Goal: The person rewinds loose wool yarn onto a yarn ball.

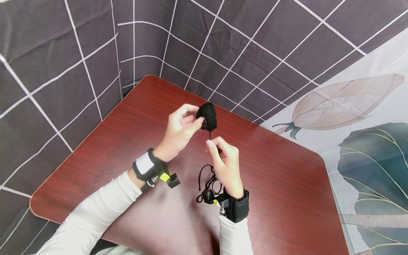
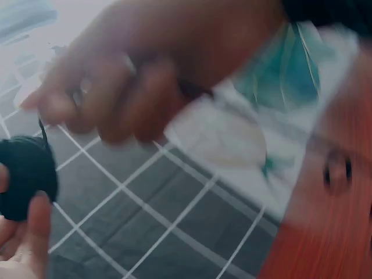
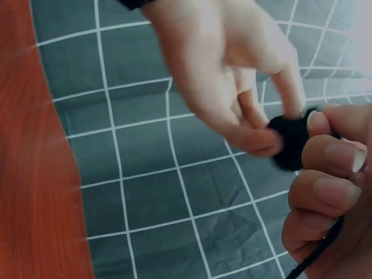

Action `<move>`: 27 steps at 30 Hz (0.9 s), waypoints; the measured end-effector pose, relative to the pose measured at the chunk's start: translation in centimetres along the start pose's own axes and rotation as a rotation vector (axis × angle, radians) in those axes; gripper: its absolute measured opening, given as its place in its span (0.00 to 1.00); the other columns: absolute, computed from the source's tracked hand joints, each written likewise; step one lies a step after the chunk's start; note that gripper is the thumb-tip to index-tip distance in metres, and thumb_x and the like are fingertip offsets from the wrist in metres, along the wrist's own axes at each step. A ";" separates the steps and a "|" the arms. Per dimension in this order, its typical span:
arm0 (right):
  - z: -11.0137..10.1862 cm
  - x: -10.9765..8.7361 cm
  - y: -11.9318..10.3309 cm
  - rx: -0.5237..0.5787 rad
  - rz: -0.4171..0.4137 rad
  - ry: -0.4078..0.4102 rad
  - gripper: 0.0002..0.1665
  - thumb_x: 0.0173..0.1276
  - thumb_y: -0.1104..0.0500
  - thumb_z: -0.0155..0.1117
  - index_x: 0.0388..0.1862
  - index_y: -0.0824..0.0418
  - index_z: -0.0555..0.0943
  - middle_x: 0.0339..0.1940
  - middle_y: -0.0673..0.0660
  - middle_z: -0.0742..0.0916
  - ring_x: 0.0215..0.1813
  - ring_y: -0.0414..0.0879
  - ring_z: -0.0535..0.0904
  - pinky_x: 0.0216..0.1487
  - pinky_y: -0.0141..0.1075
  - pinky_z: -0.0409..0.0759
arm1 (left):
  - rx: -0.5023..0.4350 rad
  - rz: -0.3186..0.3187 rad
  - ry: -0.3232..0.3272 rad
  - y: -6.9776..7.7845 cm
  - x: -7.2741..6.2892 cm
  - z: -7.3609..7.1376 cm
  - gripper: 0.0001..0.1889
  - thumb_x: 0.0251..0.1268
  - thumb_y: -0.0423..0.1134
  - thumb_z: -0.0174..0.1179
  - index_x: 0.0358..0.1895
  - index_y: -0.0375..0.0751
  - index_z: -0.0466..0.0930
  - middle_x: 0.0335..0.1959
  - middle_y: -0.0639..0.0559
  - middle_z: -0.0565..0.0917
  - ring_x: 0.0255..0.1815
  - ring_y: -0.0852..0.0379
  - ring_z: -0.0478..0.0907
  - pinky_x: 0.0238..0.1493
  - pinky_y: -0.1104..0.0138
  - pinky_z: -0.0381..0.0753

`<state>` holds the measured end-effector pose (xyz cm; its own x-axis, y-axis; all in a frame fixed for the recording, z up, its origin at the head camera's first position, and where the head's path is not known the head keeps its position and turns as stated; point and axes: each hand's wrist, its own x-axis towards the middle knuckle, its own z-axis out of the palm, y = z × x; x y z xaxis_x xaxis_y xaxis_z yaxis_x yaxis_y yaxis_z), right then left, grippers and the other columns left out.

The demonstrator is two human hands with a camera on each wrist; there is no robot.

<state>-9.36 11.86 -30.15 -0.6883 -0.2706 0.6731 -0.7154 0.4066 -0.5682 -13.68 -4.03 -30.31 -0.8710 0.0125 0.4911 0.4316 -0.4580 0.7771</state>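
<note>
A small ball of black yarn (image 1: 208, 116) is held up over the table by my left hand (image 1: 181, 129), thumb on one side and fingers on the other. Just below it, my right hand (image 1: 225, 161) pinches the black strand that runs down from the ball between thumb and forefinger. In the left wrist view the strand rises from the yarn ball (image 2: 26, 174) to the blurred right hand (image 2: 133, 81). The right wrist view has the cord (image 3: 317, 253) trailing out below the curled right fingers (image 3: 331, 157). Loose loops of black cord (image 1: 208, 182) hang or lie beneath the right hand; which, I cannot tell.
A reddish-brown wooden table (image 1: 280, 184) with rounded corners lies under both hands. Dark cloth with a white grid (image 1: 229, 46) stands behind and to the left, and a leaf-patterned cloth (image 1: 344, 102) is on the right. Each wrist wears a black strap with a small camera.
</note>
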 end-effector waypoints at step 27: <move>-2.5 -0.1 0.5 0.091 0.093 0.160 0.08 0.70 0.71 0.55 0.30 0.68 0.78 0.17 0.54 0.73 0.18 0.41 0.66 0.20 0.30 0.63 | -0.112 -0.172 -0.714 -0.8 0.0 -1.0 0.12 0.60 0.23 0.56 0.47 0.23 0.74 0.44 0.39 0.78 0.42 0.43 0.80 0.44 0.60 0.80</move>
<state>-9.35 14.28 -29.39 -0.7293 -0.0905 0.6781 -0.6625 0.3407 -0.6671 -14.21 -4.54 -31.32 -0.5429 0.6497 0.5321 0.2435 -0.4846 0.8402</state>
